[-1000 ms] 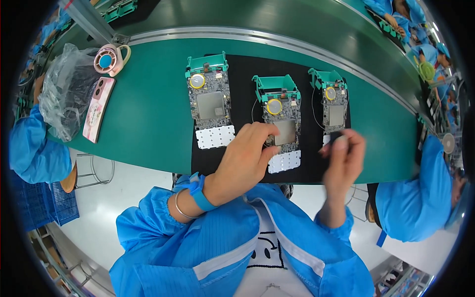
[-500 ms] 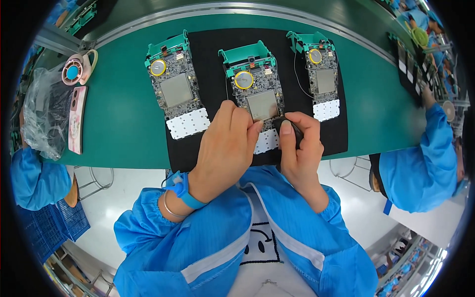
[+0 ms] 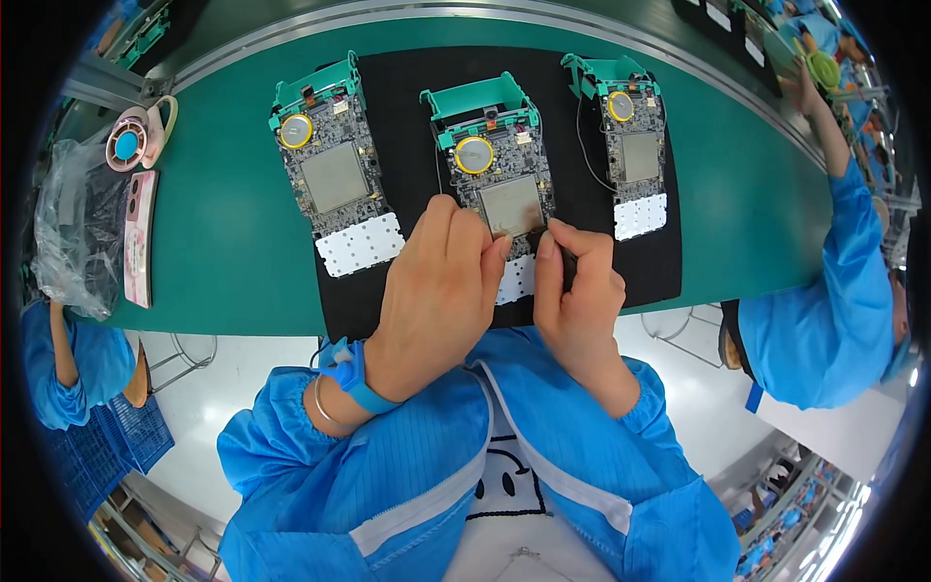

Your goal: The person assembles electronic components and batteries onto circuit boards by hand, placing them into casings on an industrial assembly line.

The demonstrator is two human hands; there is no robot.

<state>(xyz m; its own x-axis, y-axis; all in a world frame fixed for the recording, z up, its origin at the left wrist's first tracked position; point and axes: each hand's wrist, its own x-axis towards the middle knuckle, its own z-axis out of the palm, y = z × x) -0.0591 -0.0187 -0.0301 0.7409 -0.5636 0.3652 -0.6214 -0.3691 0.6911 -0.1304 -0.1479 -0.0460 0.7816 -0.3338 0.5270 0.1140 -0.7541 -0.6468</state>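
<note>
The middle circuit board [image 3: 470, 199] has a green plastic holder at its far end, a yellow-rimmed coin cell [image 3: 474, 155], a silver shield plate [image 3: 512, 206] and a white dotted panel at its near end. My left hand [image 3: 441, 267] is closed over the board's left side, thumb tip just below the shield plate. What its curled fingers pinch is hidden. My right hand [image 3: 582, 291] is closed at the board's right edge, thumb and forefinger together. Between them and the board shows a small black piece [image 3: 536, 242], mostly covered.
Similar boards lie left [image 3: 335, 175] and right [image 3: 638, 155] on the black mat [image 3: 398, 126]. At the green table's left are a small fan [image 3: 126, 145], a phone [image 3: 141, 238] and clear plastic bags [image 3: 78, 228]. Co-workers in blue sleeves sit on both sides.
My right fingers have shifted slightly left and closed in, so less of the black piece shows. My left hand stays nearly in place. The co-worker's arm at right has reached farther out.
</note>
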